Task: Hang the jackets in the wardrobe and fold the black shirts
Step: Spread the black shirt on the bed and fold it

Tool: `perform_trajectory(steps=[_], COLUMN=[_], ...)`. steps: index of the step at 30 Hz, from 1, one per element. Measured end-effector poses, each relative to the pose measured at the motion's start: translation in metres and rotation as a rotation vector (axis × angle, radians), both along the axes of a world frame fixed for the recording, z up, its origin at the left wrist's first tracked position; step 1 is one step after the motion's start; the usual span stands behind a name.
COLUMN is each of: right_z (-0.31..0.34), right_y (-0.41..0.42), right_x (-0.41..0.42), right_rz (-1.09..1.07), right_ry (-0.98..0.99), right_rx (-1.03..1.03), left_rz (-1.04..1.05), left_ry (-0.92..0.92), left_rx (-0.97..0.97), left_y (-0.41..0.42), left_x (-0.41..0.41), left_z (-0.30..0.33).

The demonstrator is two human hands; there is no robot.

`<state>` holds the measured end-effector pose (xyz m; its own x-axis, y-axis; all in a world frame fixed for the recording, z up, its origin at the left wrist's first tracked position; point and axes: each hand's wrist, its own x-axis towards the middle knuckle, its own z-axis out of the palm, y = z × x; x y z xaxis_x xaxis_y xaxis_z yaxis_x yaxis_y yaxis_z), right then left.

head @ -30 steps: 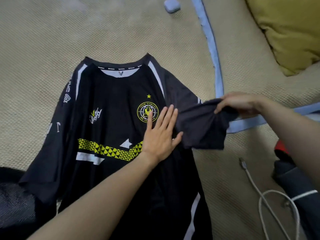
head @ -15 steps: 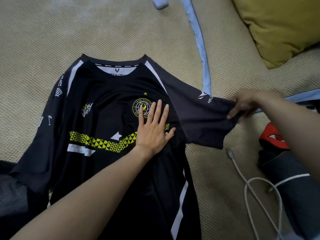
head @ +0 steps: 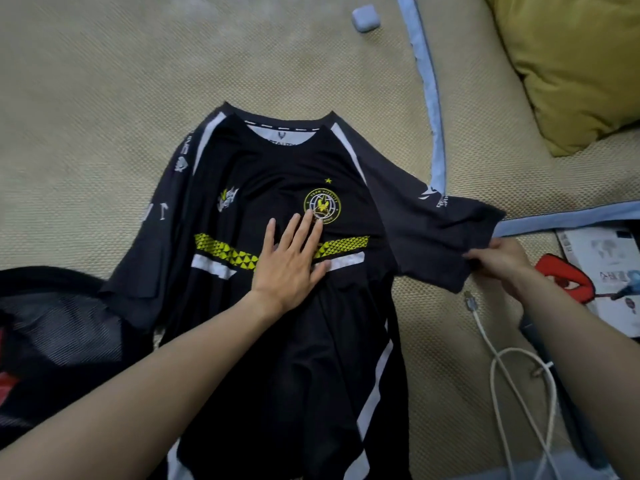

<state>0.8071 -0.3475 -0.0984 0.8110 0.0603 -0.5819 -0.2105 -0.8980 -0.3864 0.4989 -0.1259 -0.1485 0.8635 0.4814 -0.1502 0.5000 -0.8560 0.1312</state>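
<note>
A black shirt [head: 263,174] with a yellow band, white stripes and a round yellow crest lies face up on a beige woven mat [head: 104,98]. My left hand [head: 294,261] presses flat on its chest, fingers straight, just below the crest. My right hand [head: 498,258] pinches the hem of the shirt's right-side sleeve, which is spread out flat toward the right. The other sleeve lies spread at the left.
A dark mesh garment [head: 59,327] lies at the lower left. A yellow pillow [head: 571,64] sits at the upper right, a small pale case [head: 365,17] at the top. A white cable [head: 512,368] and printed papers [head: 602,271] lie at the right.
My right hand has pulled the sleeve outward from a folded-in bunch to a flat spread. My left hand slid slightly down the chest. The camera view shifted.
</note>
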Motion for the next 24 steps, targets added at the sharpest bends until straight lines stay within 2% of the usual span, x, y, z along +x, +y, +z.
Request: perform_trajectory(steps=[3,5,11,14,16,18,23,24], right_z=[-0.002,0.007,0.007,0.013,0.014,0.016,0.032,0.036], right_y=[0.006,0.013,-0.005,-0.030,-0.049,-0.070,-0.104,-0.107], right_x=[-0.028,-0.071,-0.212,-0.251,-0.268,-0.278,-0.283,-0.283], right_rz=[-0.037,0.035,0.376,0.397,0.444,0.437,0.305,0.302], right_ry=[-0.189,-0.259,0.178,0.295,0.292,0.260,0.256,0.250], right_rx=[-0.083,-0.041,-0.078,-0.060,-0.154,-0.173,-0.009,-0.031], left_rz=[-0.011,0.027,0.248,0.562,0.806,0.934,0.929,0.922], left_ry=[-0.017,0.012,0.157,0.148,0.134,0.142,0.214,0.241], left_rx=[0.000,-0.030,-0.261,-0.416,-0.534,-0.599,-0.606,-0.618], left_y=[0.004,-0.003,-0.051,-0.078,-0.091,-0.101,-0.105,-0.103], left_x=[-0.050,-0.092,-0.220,-0.257,-0.271,-0.283,-0.309,-0.314], left_z=[0.015,0.021,0.039,0.054,0.063,0.067,0.066,0.065])
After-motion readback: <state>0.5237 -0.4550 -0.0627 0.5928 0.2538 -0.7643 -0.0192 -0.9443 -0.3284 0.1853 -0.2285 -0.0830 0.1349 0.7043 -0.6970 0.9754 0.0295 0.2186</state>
